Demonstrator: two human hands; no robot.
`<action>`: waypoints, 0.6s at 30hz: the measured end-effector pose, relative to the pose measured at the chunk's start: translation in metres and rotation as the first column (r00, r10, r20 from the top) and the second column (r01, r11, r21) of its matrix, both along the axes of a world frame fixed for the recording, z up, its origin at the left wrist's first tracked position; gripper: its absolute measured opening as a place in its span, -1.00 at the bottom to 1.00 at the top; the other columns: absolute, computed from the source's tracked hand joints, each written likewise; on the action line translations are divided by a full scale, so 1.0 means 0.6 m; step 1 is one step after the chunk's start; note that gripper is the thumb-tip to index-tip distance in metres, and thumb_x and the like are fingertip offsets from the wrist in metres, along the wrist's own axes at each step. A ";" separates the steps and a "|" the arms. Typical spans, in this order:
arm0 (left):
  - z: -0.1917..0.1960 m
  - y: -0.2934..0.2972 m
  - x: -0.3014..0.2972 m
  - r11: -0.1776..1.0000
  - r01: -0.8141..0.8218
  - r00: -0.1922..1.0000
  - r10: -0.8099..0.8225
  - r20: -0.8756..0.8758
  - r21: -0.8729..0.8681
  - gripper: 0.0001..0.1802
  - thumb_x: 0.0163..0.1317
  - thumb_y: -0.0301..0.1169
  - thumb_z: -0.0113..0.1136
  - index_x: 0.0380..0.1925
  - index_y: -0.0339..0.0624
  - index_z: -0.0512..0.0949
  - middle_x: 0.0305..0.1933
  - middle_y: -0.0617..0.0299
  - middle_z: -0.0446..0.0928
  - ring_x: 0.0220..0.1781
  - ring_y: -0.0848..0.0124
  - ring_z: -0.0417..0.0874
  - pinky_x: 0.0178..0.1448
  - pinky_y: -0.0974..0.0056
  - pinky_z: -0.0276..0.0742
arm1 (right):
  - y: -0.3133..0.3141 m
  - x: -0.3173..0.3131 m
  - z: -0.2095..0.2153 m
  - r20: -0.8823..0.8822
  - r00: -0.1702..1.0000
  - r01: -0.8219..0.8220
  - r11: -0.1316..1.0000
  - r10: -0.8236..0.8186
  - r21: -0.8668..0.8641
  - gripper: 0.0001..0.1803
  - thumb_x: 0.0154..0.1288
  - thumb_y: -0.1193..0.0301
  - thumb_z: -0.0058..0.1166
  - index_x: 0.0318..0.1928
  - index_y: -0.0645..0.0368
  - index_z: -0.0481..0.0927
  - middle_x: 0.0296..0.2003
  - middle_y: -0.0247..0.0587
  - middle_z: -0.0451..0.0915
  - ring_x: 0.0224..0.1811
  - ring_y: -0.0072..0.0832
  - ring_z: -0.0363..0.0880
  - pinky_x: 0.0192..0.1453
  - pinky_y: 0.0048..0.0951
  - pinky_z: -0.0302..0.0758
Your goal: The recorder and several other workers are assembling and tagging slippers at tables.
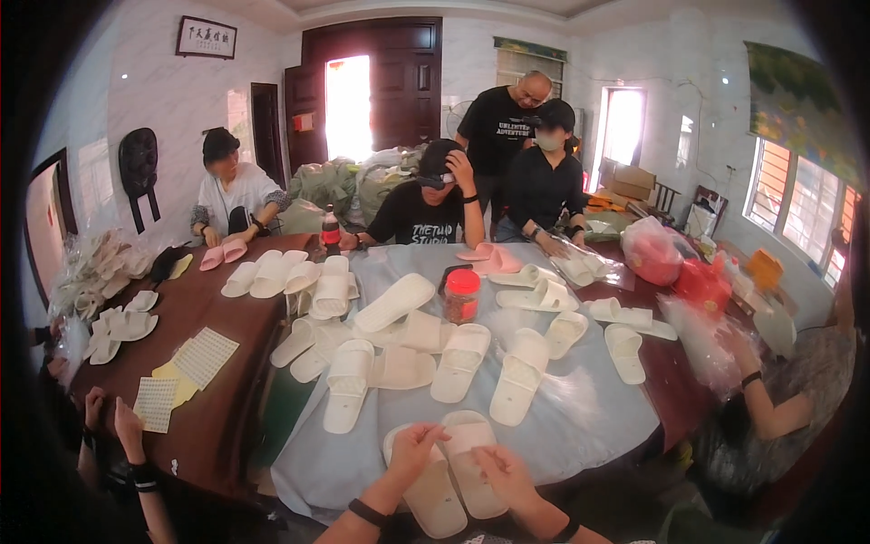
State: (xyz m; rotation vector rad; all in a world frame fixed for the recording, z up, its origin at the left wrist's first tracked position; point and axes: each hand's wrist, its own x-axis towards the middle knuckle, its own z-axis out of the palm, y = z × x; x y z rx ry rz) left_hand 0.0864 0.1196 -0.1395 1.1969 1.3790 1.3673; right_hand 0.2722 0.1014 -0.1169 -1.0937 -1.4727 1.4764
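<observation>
A pair of cream slippers lies at the near edge of the cloth-covered table, the left slipper [426,499] beside the right slipper [476,494]. Over the strap of the left one is my left hand [417,451], thumb and fingers drawn together in a pinch. My right hand [504,473] hovers over the right one's strap, fingertips also pinched. Whatever either hand holds, if anything, is too small to make out. Just beyond them lie more cream slippers, among them one slipper [518,381] and another slipper [348,385], plus a red-lidded jar [462,297].
Grey cloth [580,426] covers the middle table; a brown table [199,313] with sticker sheets [205,358] adjoins it. Several people sit or stand around. A person across holds a dark bottle [330,231]. Plastic bags [698,340] lie on the right; slippers are scattered about.
</observation>
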 end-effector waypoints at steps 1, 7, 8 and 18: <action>-0.004 0.001 -0.003 0.999 -0.006 0.998 0.003 0.070 0.044 -0.83 0.13 -0.41 0.09 -0.39 -0.32 0.54 -0.42 0.19 0.58 -0.40 0.53 0.52 -0.26 0.45 0.40 | 0.016 -0.014 0.022 0.001 1.000 -0.007 1.000 0.007 0.005 -0.71 0.27 0.33 -0.11 -0.08 0.25 0.44 -0.27 -0.23 0.51 -0.28 -0.54 0.51 -0.18 -0.55 0.43; -0.021 0.013 -0.020 0.976 -0.049 0.992 0.022 0.128 0.211 -0.82 0.13 -0.43 0.10 -0.36 -0.35 0.54 -0.42 0.20 0.55 -0.41 0.55 0.51 -0.29 0.47 0.41 | 0.115 -0.104 -0.023 0.385 0.918 -0.284 0.516 -0.097 0.808 -0.58 0.21 0.35 -0.03 0.03 0.28 0.30 -0.30 -0.03 0.52 -0.45 -0.34 0.56 -0.34 -0.47 0.47; -0.013 0.012 -0.016 0.995 -0.066 0.927 0.034 0.374 0.075 -0.81 0.15 -0.44 0.08 -0.35 -0.38 0.54 -0.48 0.22 0.53 -0.44 0.56 0.49 -0.35 0.48 0.41 | 0.100 -0.108 -0.008 0.321 0.945 -0.273 0.697 0.066 0.663 -0.57 0.21 0.34 -0.04 0.05 0.26 0.28 -0.31 -0.05 0.53 -0.45 -0.37 0.56 -0.35 -0.46 0.47; -0.009 0.014 -0.010 0.987 -0.138 0.906 0.157 0.392 -0.078 -0.79 0.19 -0.32 0.01 -0.31 -0.26 0.45 -0.38 0.16 0.51 -0.35 0.46 0.52 -0.28 0.37 0.42 | 0.103 -0.108 0.004 0.073 0.992 -0.122 0.955 0.106 0.272 -0.74 0.24 0.41 -0.08 -0.08 0.24 0.42 -0.47 -0.25 0.57 -0.50 -0.62 0.50 -0.42 -0.60 0.41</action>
